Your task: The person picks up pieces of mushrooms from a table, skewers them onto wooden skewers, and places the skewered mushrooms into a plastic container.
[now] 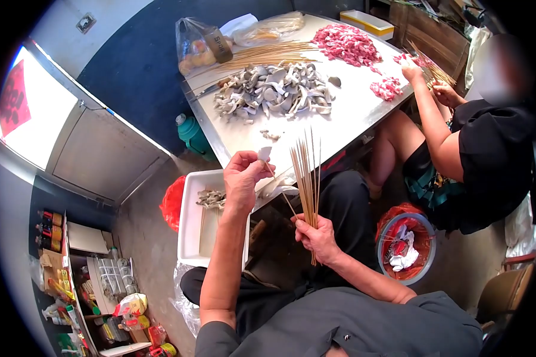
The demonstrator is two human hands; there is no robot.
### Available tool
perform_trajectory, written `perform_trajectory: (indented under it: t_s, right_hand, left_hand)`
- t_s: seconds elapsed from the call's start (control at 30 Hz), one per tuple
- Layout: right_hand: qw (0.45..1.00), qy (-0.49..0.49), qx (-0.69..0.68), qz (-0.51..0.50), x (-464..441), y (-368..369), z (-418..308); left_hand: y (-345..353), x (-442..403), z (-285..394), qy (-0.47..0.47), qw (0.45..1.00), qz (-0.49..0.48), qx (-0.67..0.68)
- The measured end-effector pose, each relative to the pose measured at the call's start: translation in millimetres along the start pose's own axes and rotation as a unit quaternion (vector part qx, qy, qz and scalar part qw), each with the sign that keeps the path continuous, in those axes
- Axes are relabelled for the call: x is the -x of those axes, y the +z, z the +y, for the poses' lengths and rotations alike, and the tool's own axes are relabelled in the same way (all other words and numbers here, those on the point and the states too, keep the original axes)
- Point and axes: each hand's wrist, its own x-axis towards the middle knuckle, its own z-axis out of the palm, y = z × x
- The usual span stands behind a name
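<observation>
My left hand point(241, 181) is closed, pinching a pale oyster mushroom piece point(264, 154) at the tip of a single bamboo skewer point(287, 203). That skewer slants down to my right hand point(317, 237), whose thumb and fingers hold its lower end. Wrapped in the same right hand is an upright bundle of bamboo skewers point(305, 178). A large heap of grey oyster mushrooms point(274, 92) lies on the table beyond my hands, with a few small pieces point(270, 135) nearer the edge. Under my left forearm, a white tray point(186, 238) contains mushrooms on skewers point(211, 199).
Across the table point(345, 110) lie loose skewers point(268, 56), a meat pile point(346, 46) and a bagged bundle point(199, 50). A co-worker point(482, 149) sits at right, holding skewers and meat. A lined bucket point(432, 244), teal flask point(192, 135) and cluttered shelf point(104, 315) surround me.
</observation>
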Motion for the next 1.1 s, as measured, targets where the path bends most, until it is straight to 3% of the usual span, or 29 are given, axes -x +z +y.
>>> perform_trajectory:
  t_s: [0.17, 0.37, 0.43, 0.5, 0.57, 0.63, 0.73, 0.8, 0.83, 0.9, 1.03, 1.1]
  right_hand:
    - [1.000, -0.001, 0.002, -0.001, -1, 0, 2]
    - [1.000, 0.015, 0.009, -0.003, -1, 1, 3]
    - [1.000, 0.022, 0.008, 0.005, -2, 1, 3]
    - [1.000, 0.020, 0.004, 0.008, -2, 1, 2]
    - [1.000, 0.018, -0.001, 0.011, -4, -1, 1]
    - [1.000, 0.012, 0.000, 0.014, -7, -2, 1]
    - [0.999, 0.020, 0.009, 0.023, -10, -2, -2]
    - [1.000, 0.019, 0.009, 0.023, -12, -3, -1]
    - [1.000, 0.020, 0.008, 0.021, -12, -4, 1]
    - [1.000, 0.017, 0.006, 0.023, -13, -5, 3]
    - [0.999, 0.023, 0.013, 0.030, -14, -7, 3]
    - [0.999, 0.022, 0.015, 0.030, -16, -9, 3]
  left_hand:
    - [0, 5, 0, 0.027, 0.999, -0.015, -0.017]
    - [-6, 8, 2, 0.116, 0.973, -0.023, -0.198]
    - [-10, 9, 11, 0.064, 0.942, -0.068, -0.322]
    - [-10, 11, 22, 0.017, 0.901, -0.192, -0.388]
    - [-9, 7, 26, -0.016, 0.903, -0.214, -0.372]
    - [-19, -15, 21, 0.046, 0.913, -0.170, -0.369]
    - [-26, -69, 19, 0.130, 0.934, -0.001, -0.332]
    - [-29, -109, 19, 0.209, 0.882, 0.076, -0.416]
    - [-30, -126, 19, 0.210, 0.882, 0.074, -0.415]
    - [-27, -150, 21, 0.246, 0.806, 0.091, -0.531]
    - [-34, -180, 4, 0.290, 0.750, 0.066, -0.591]
    - [-30, -176, 4, 0.299, 0.754, 0.072, -0.580]
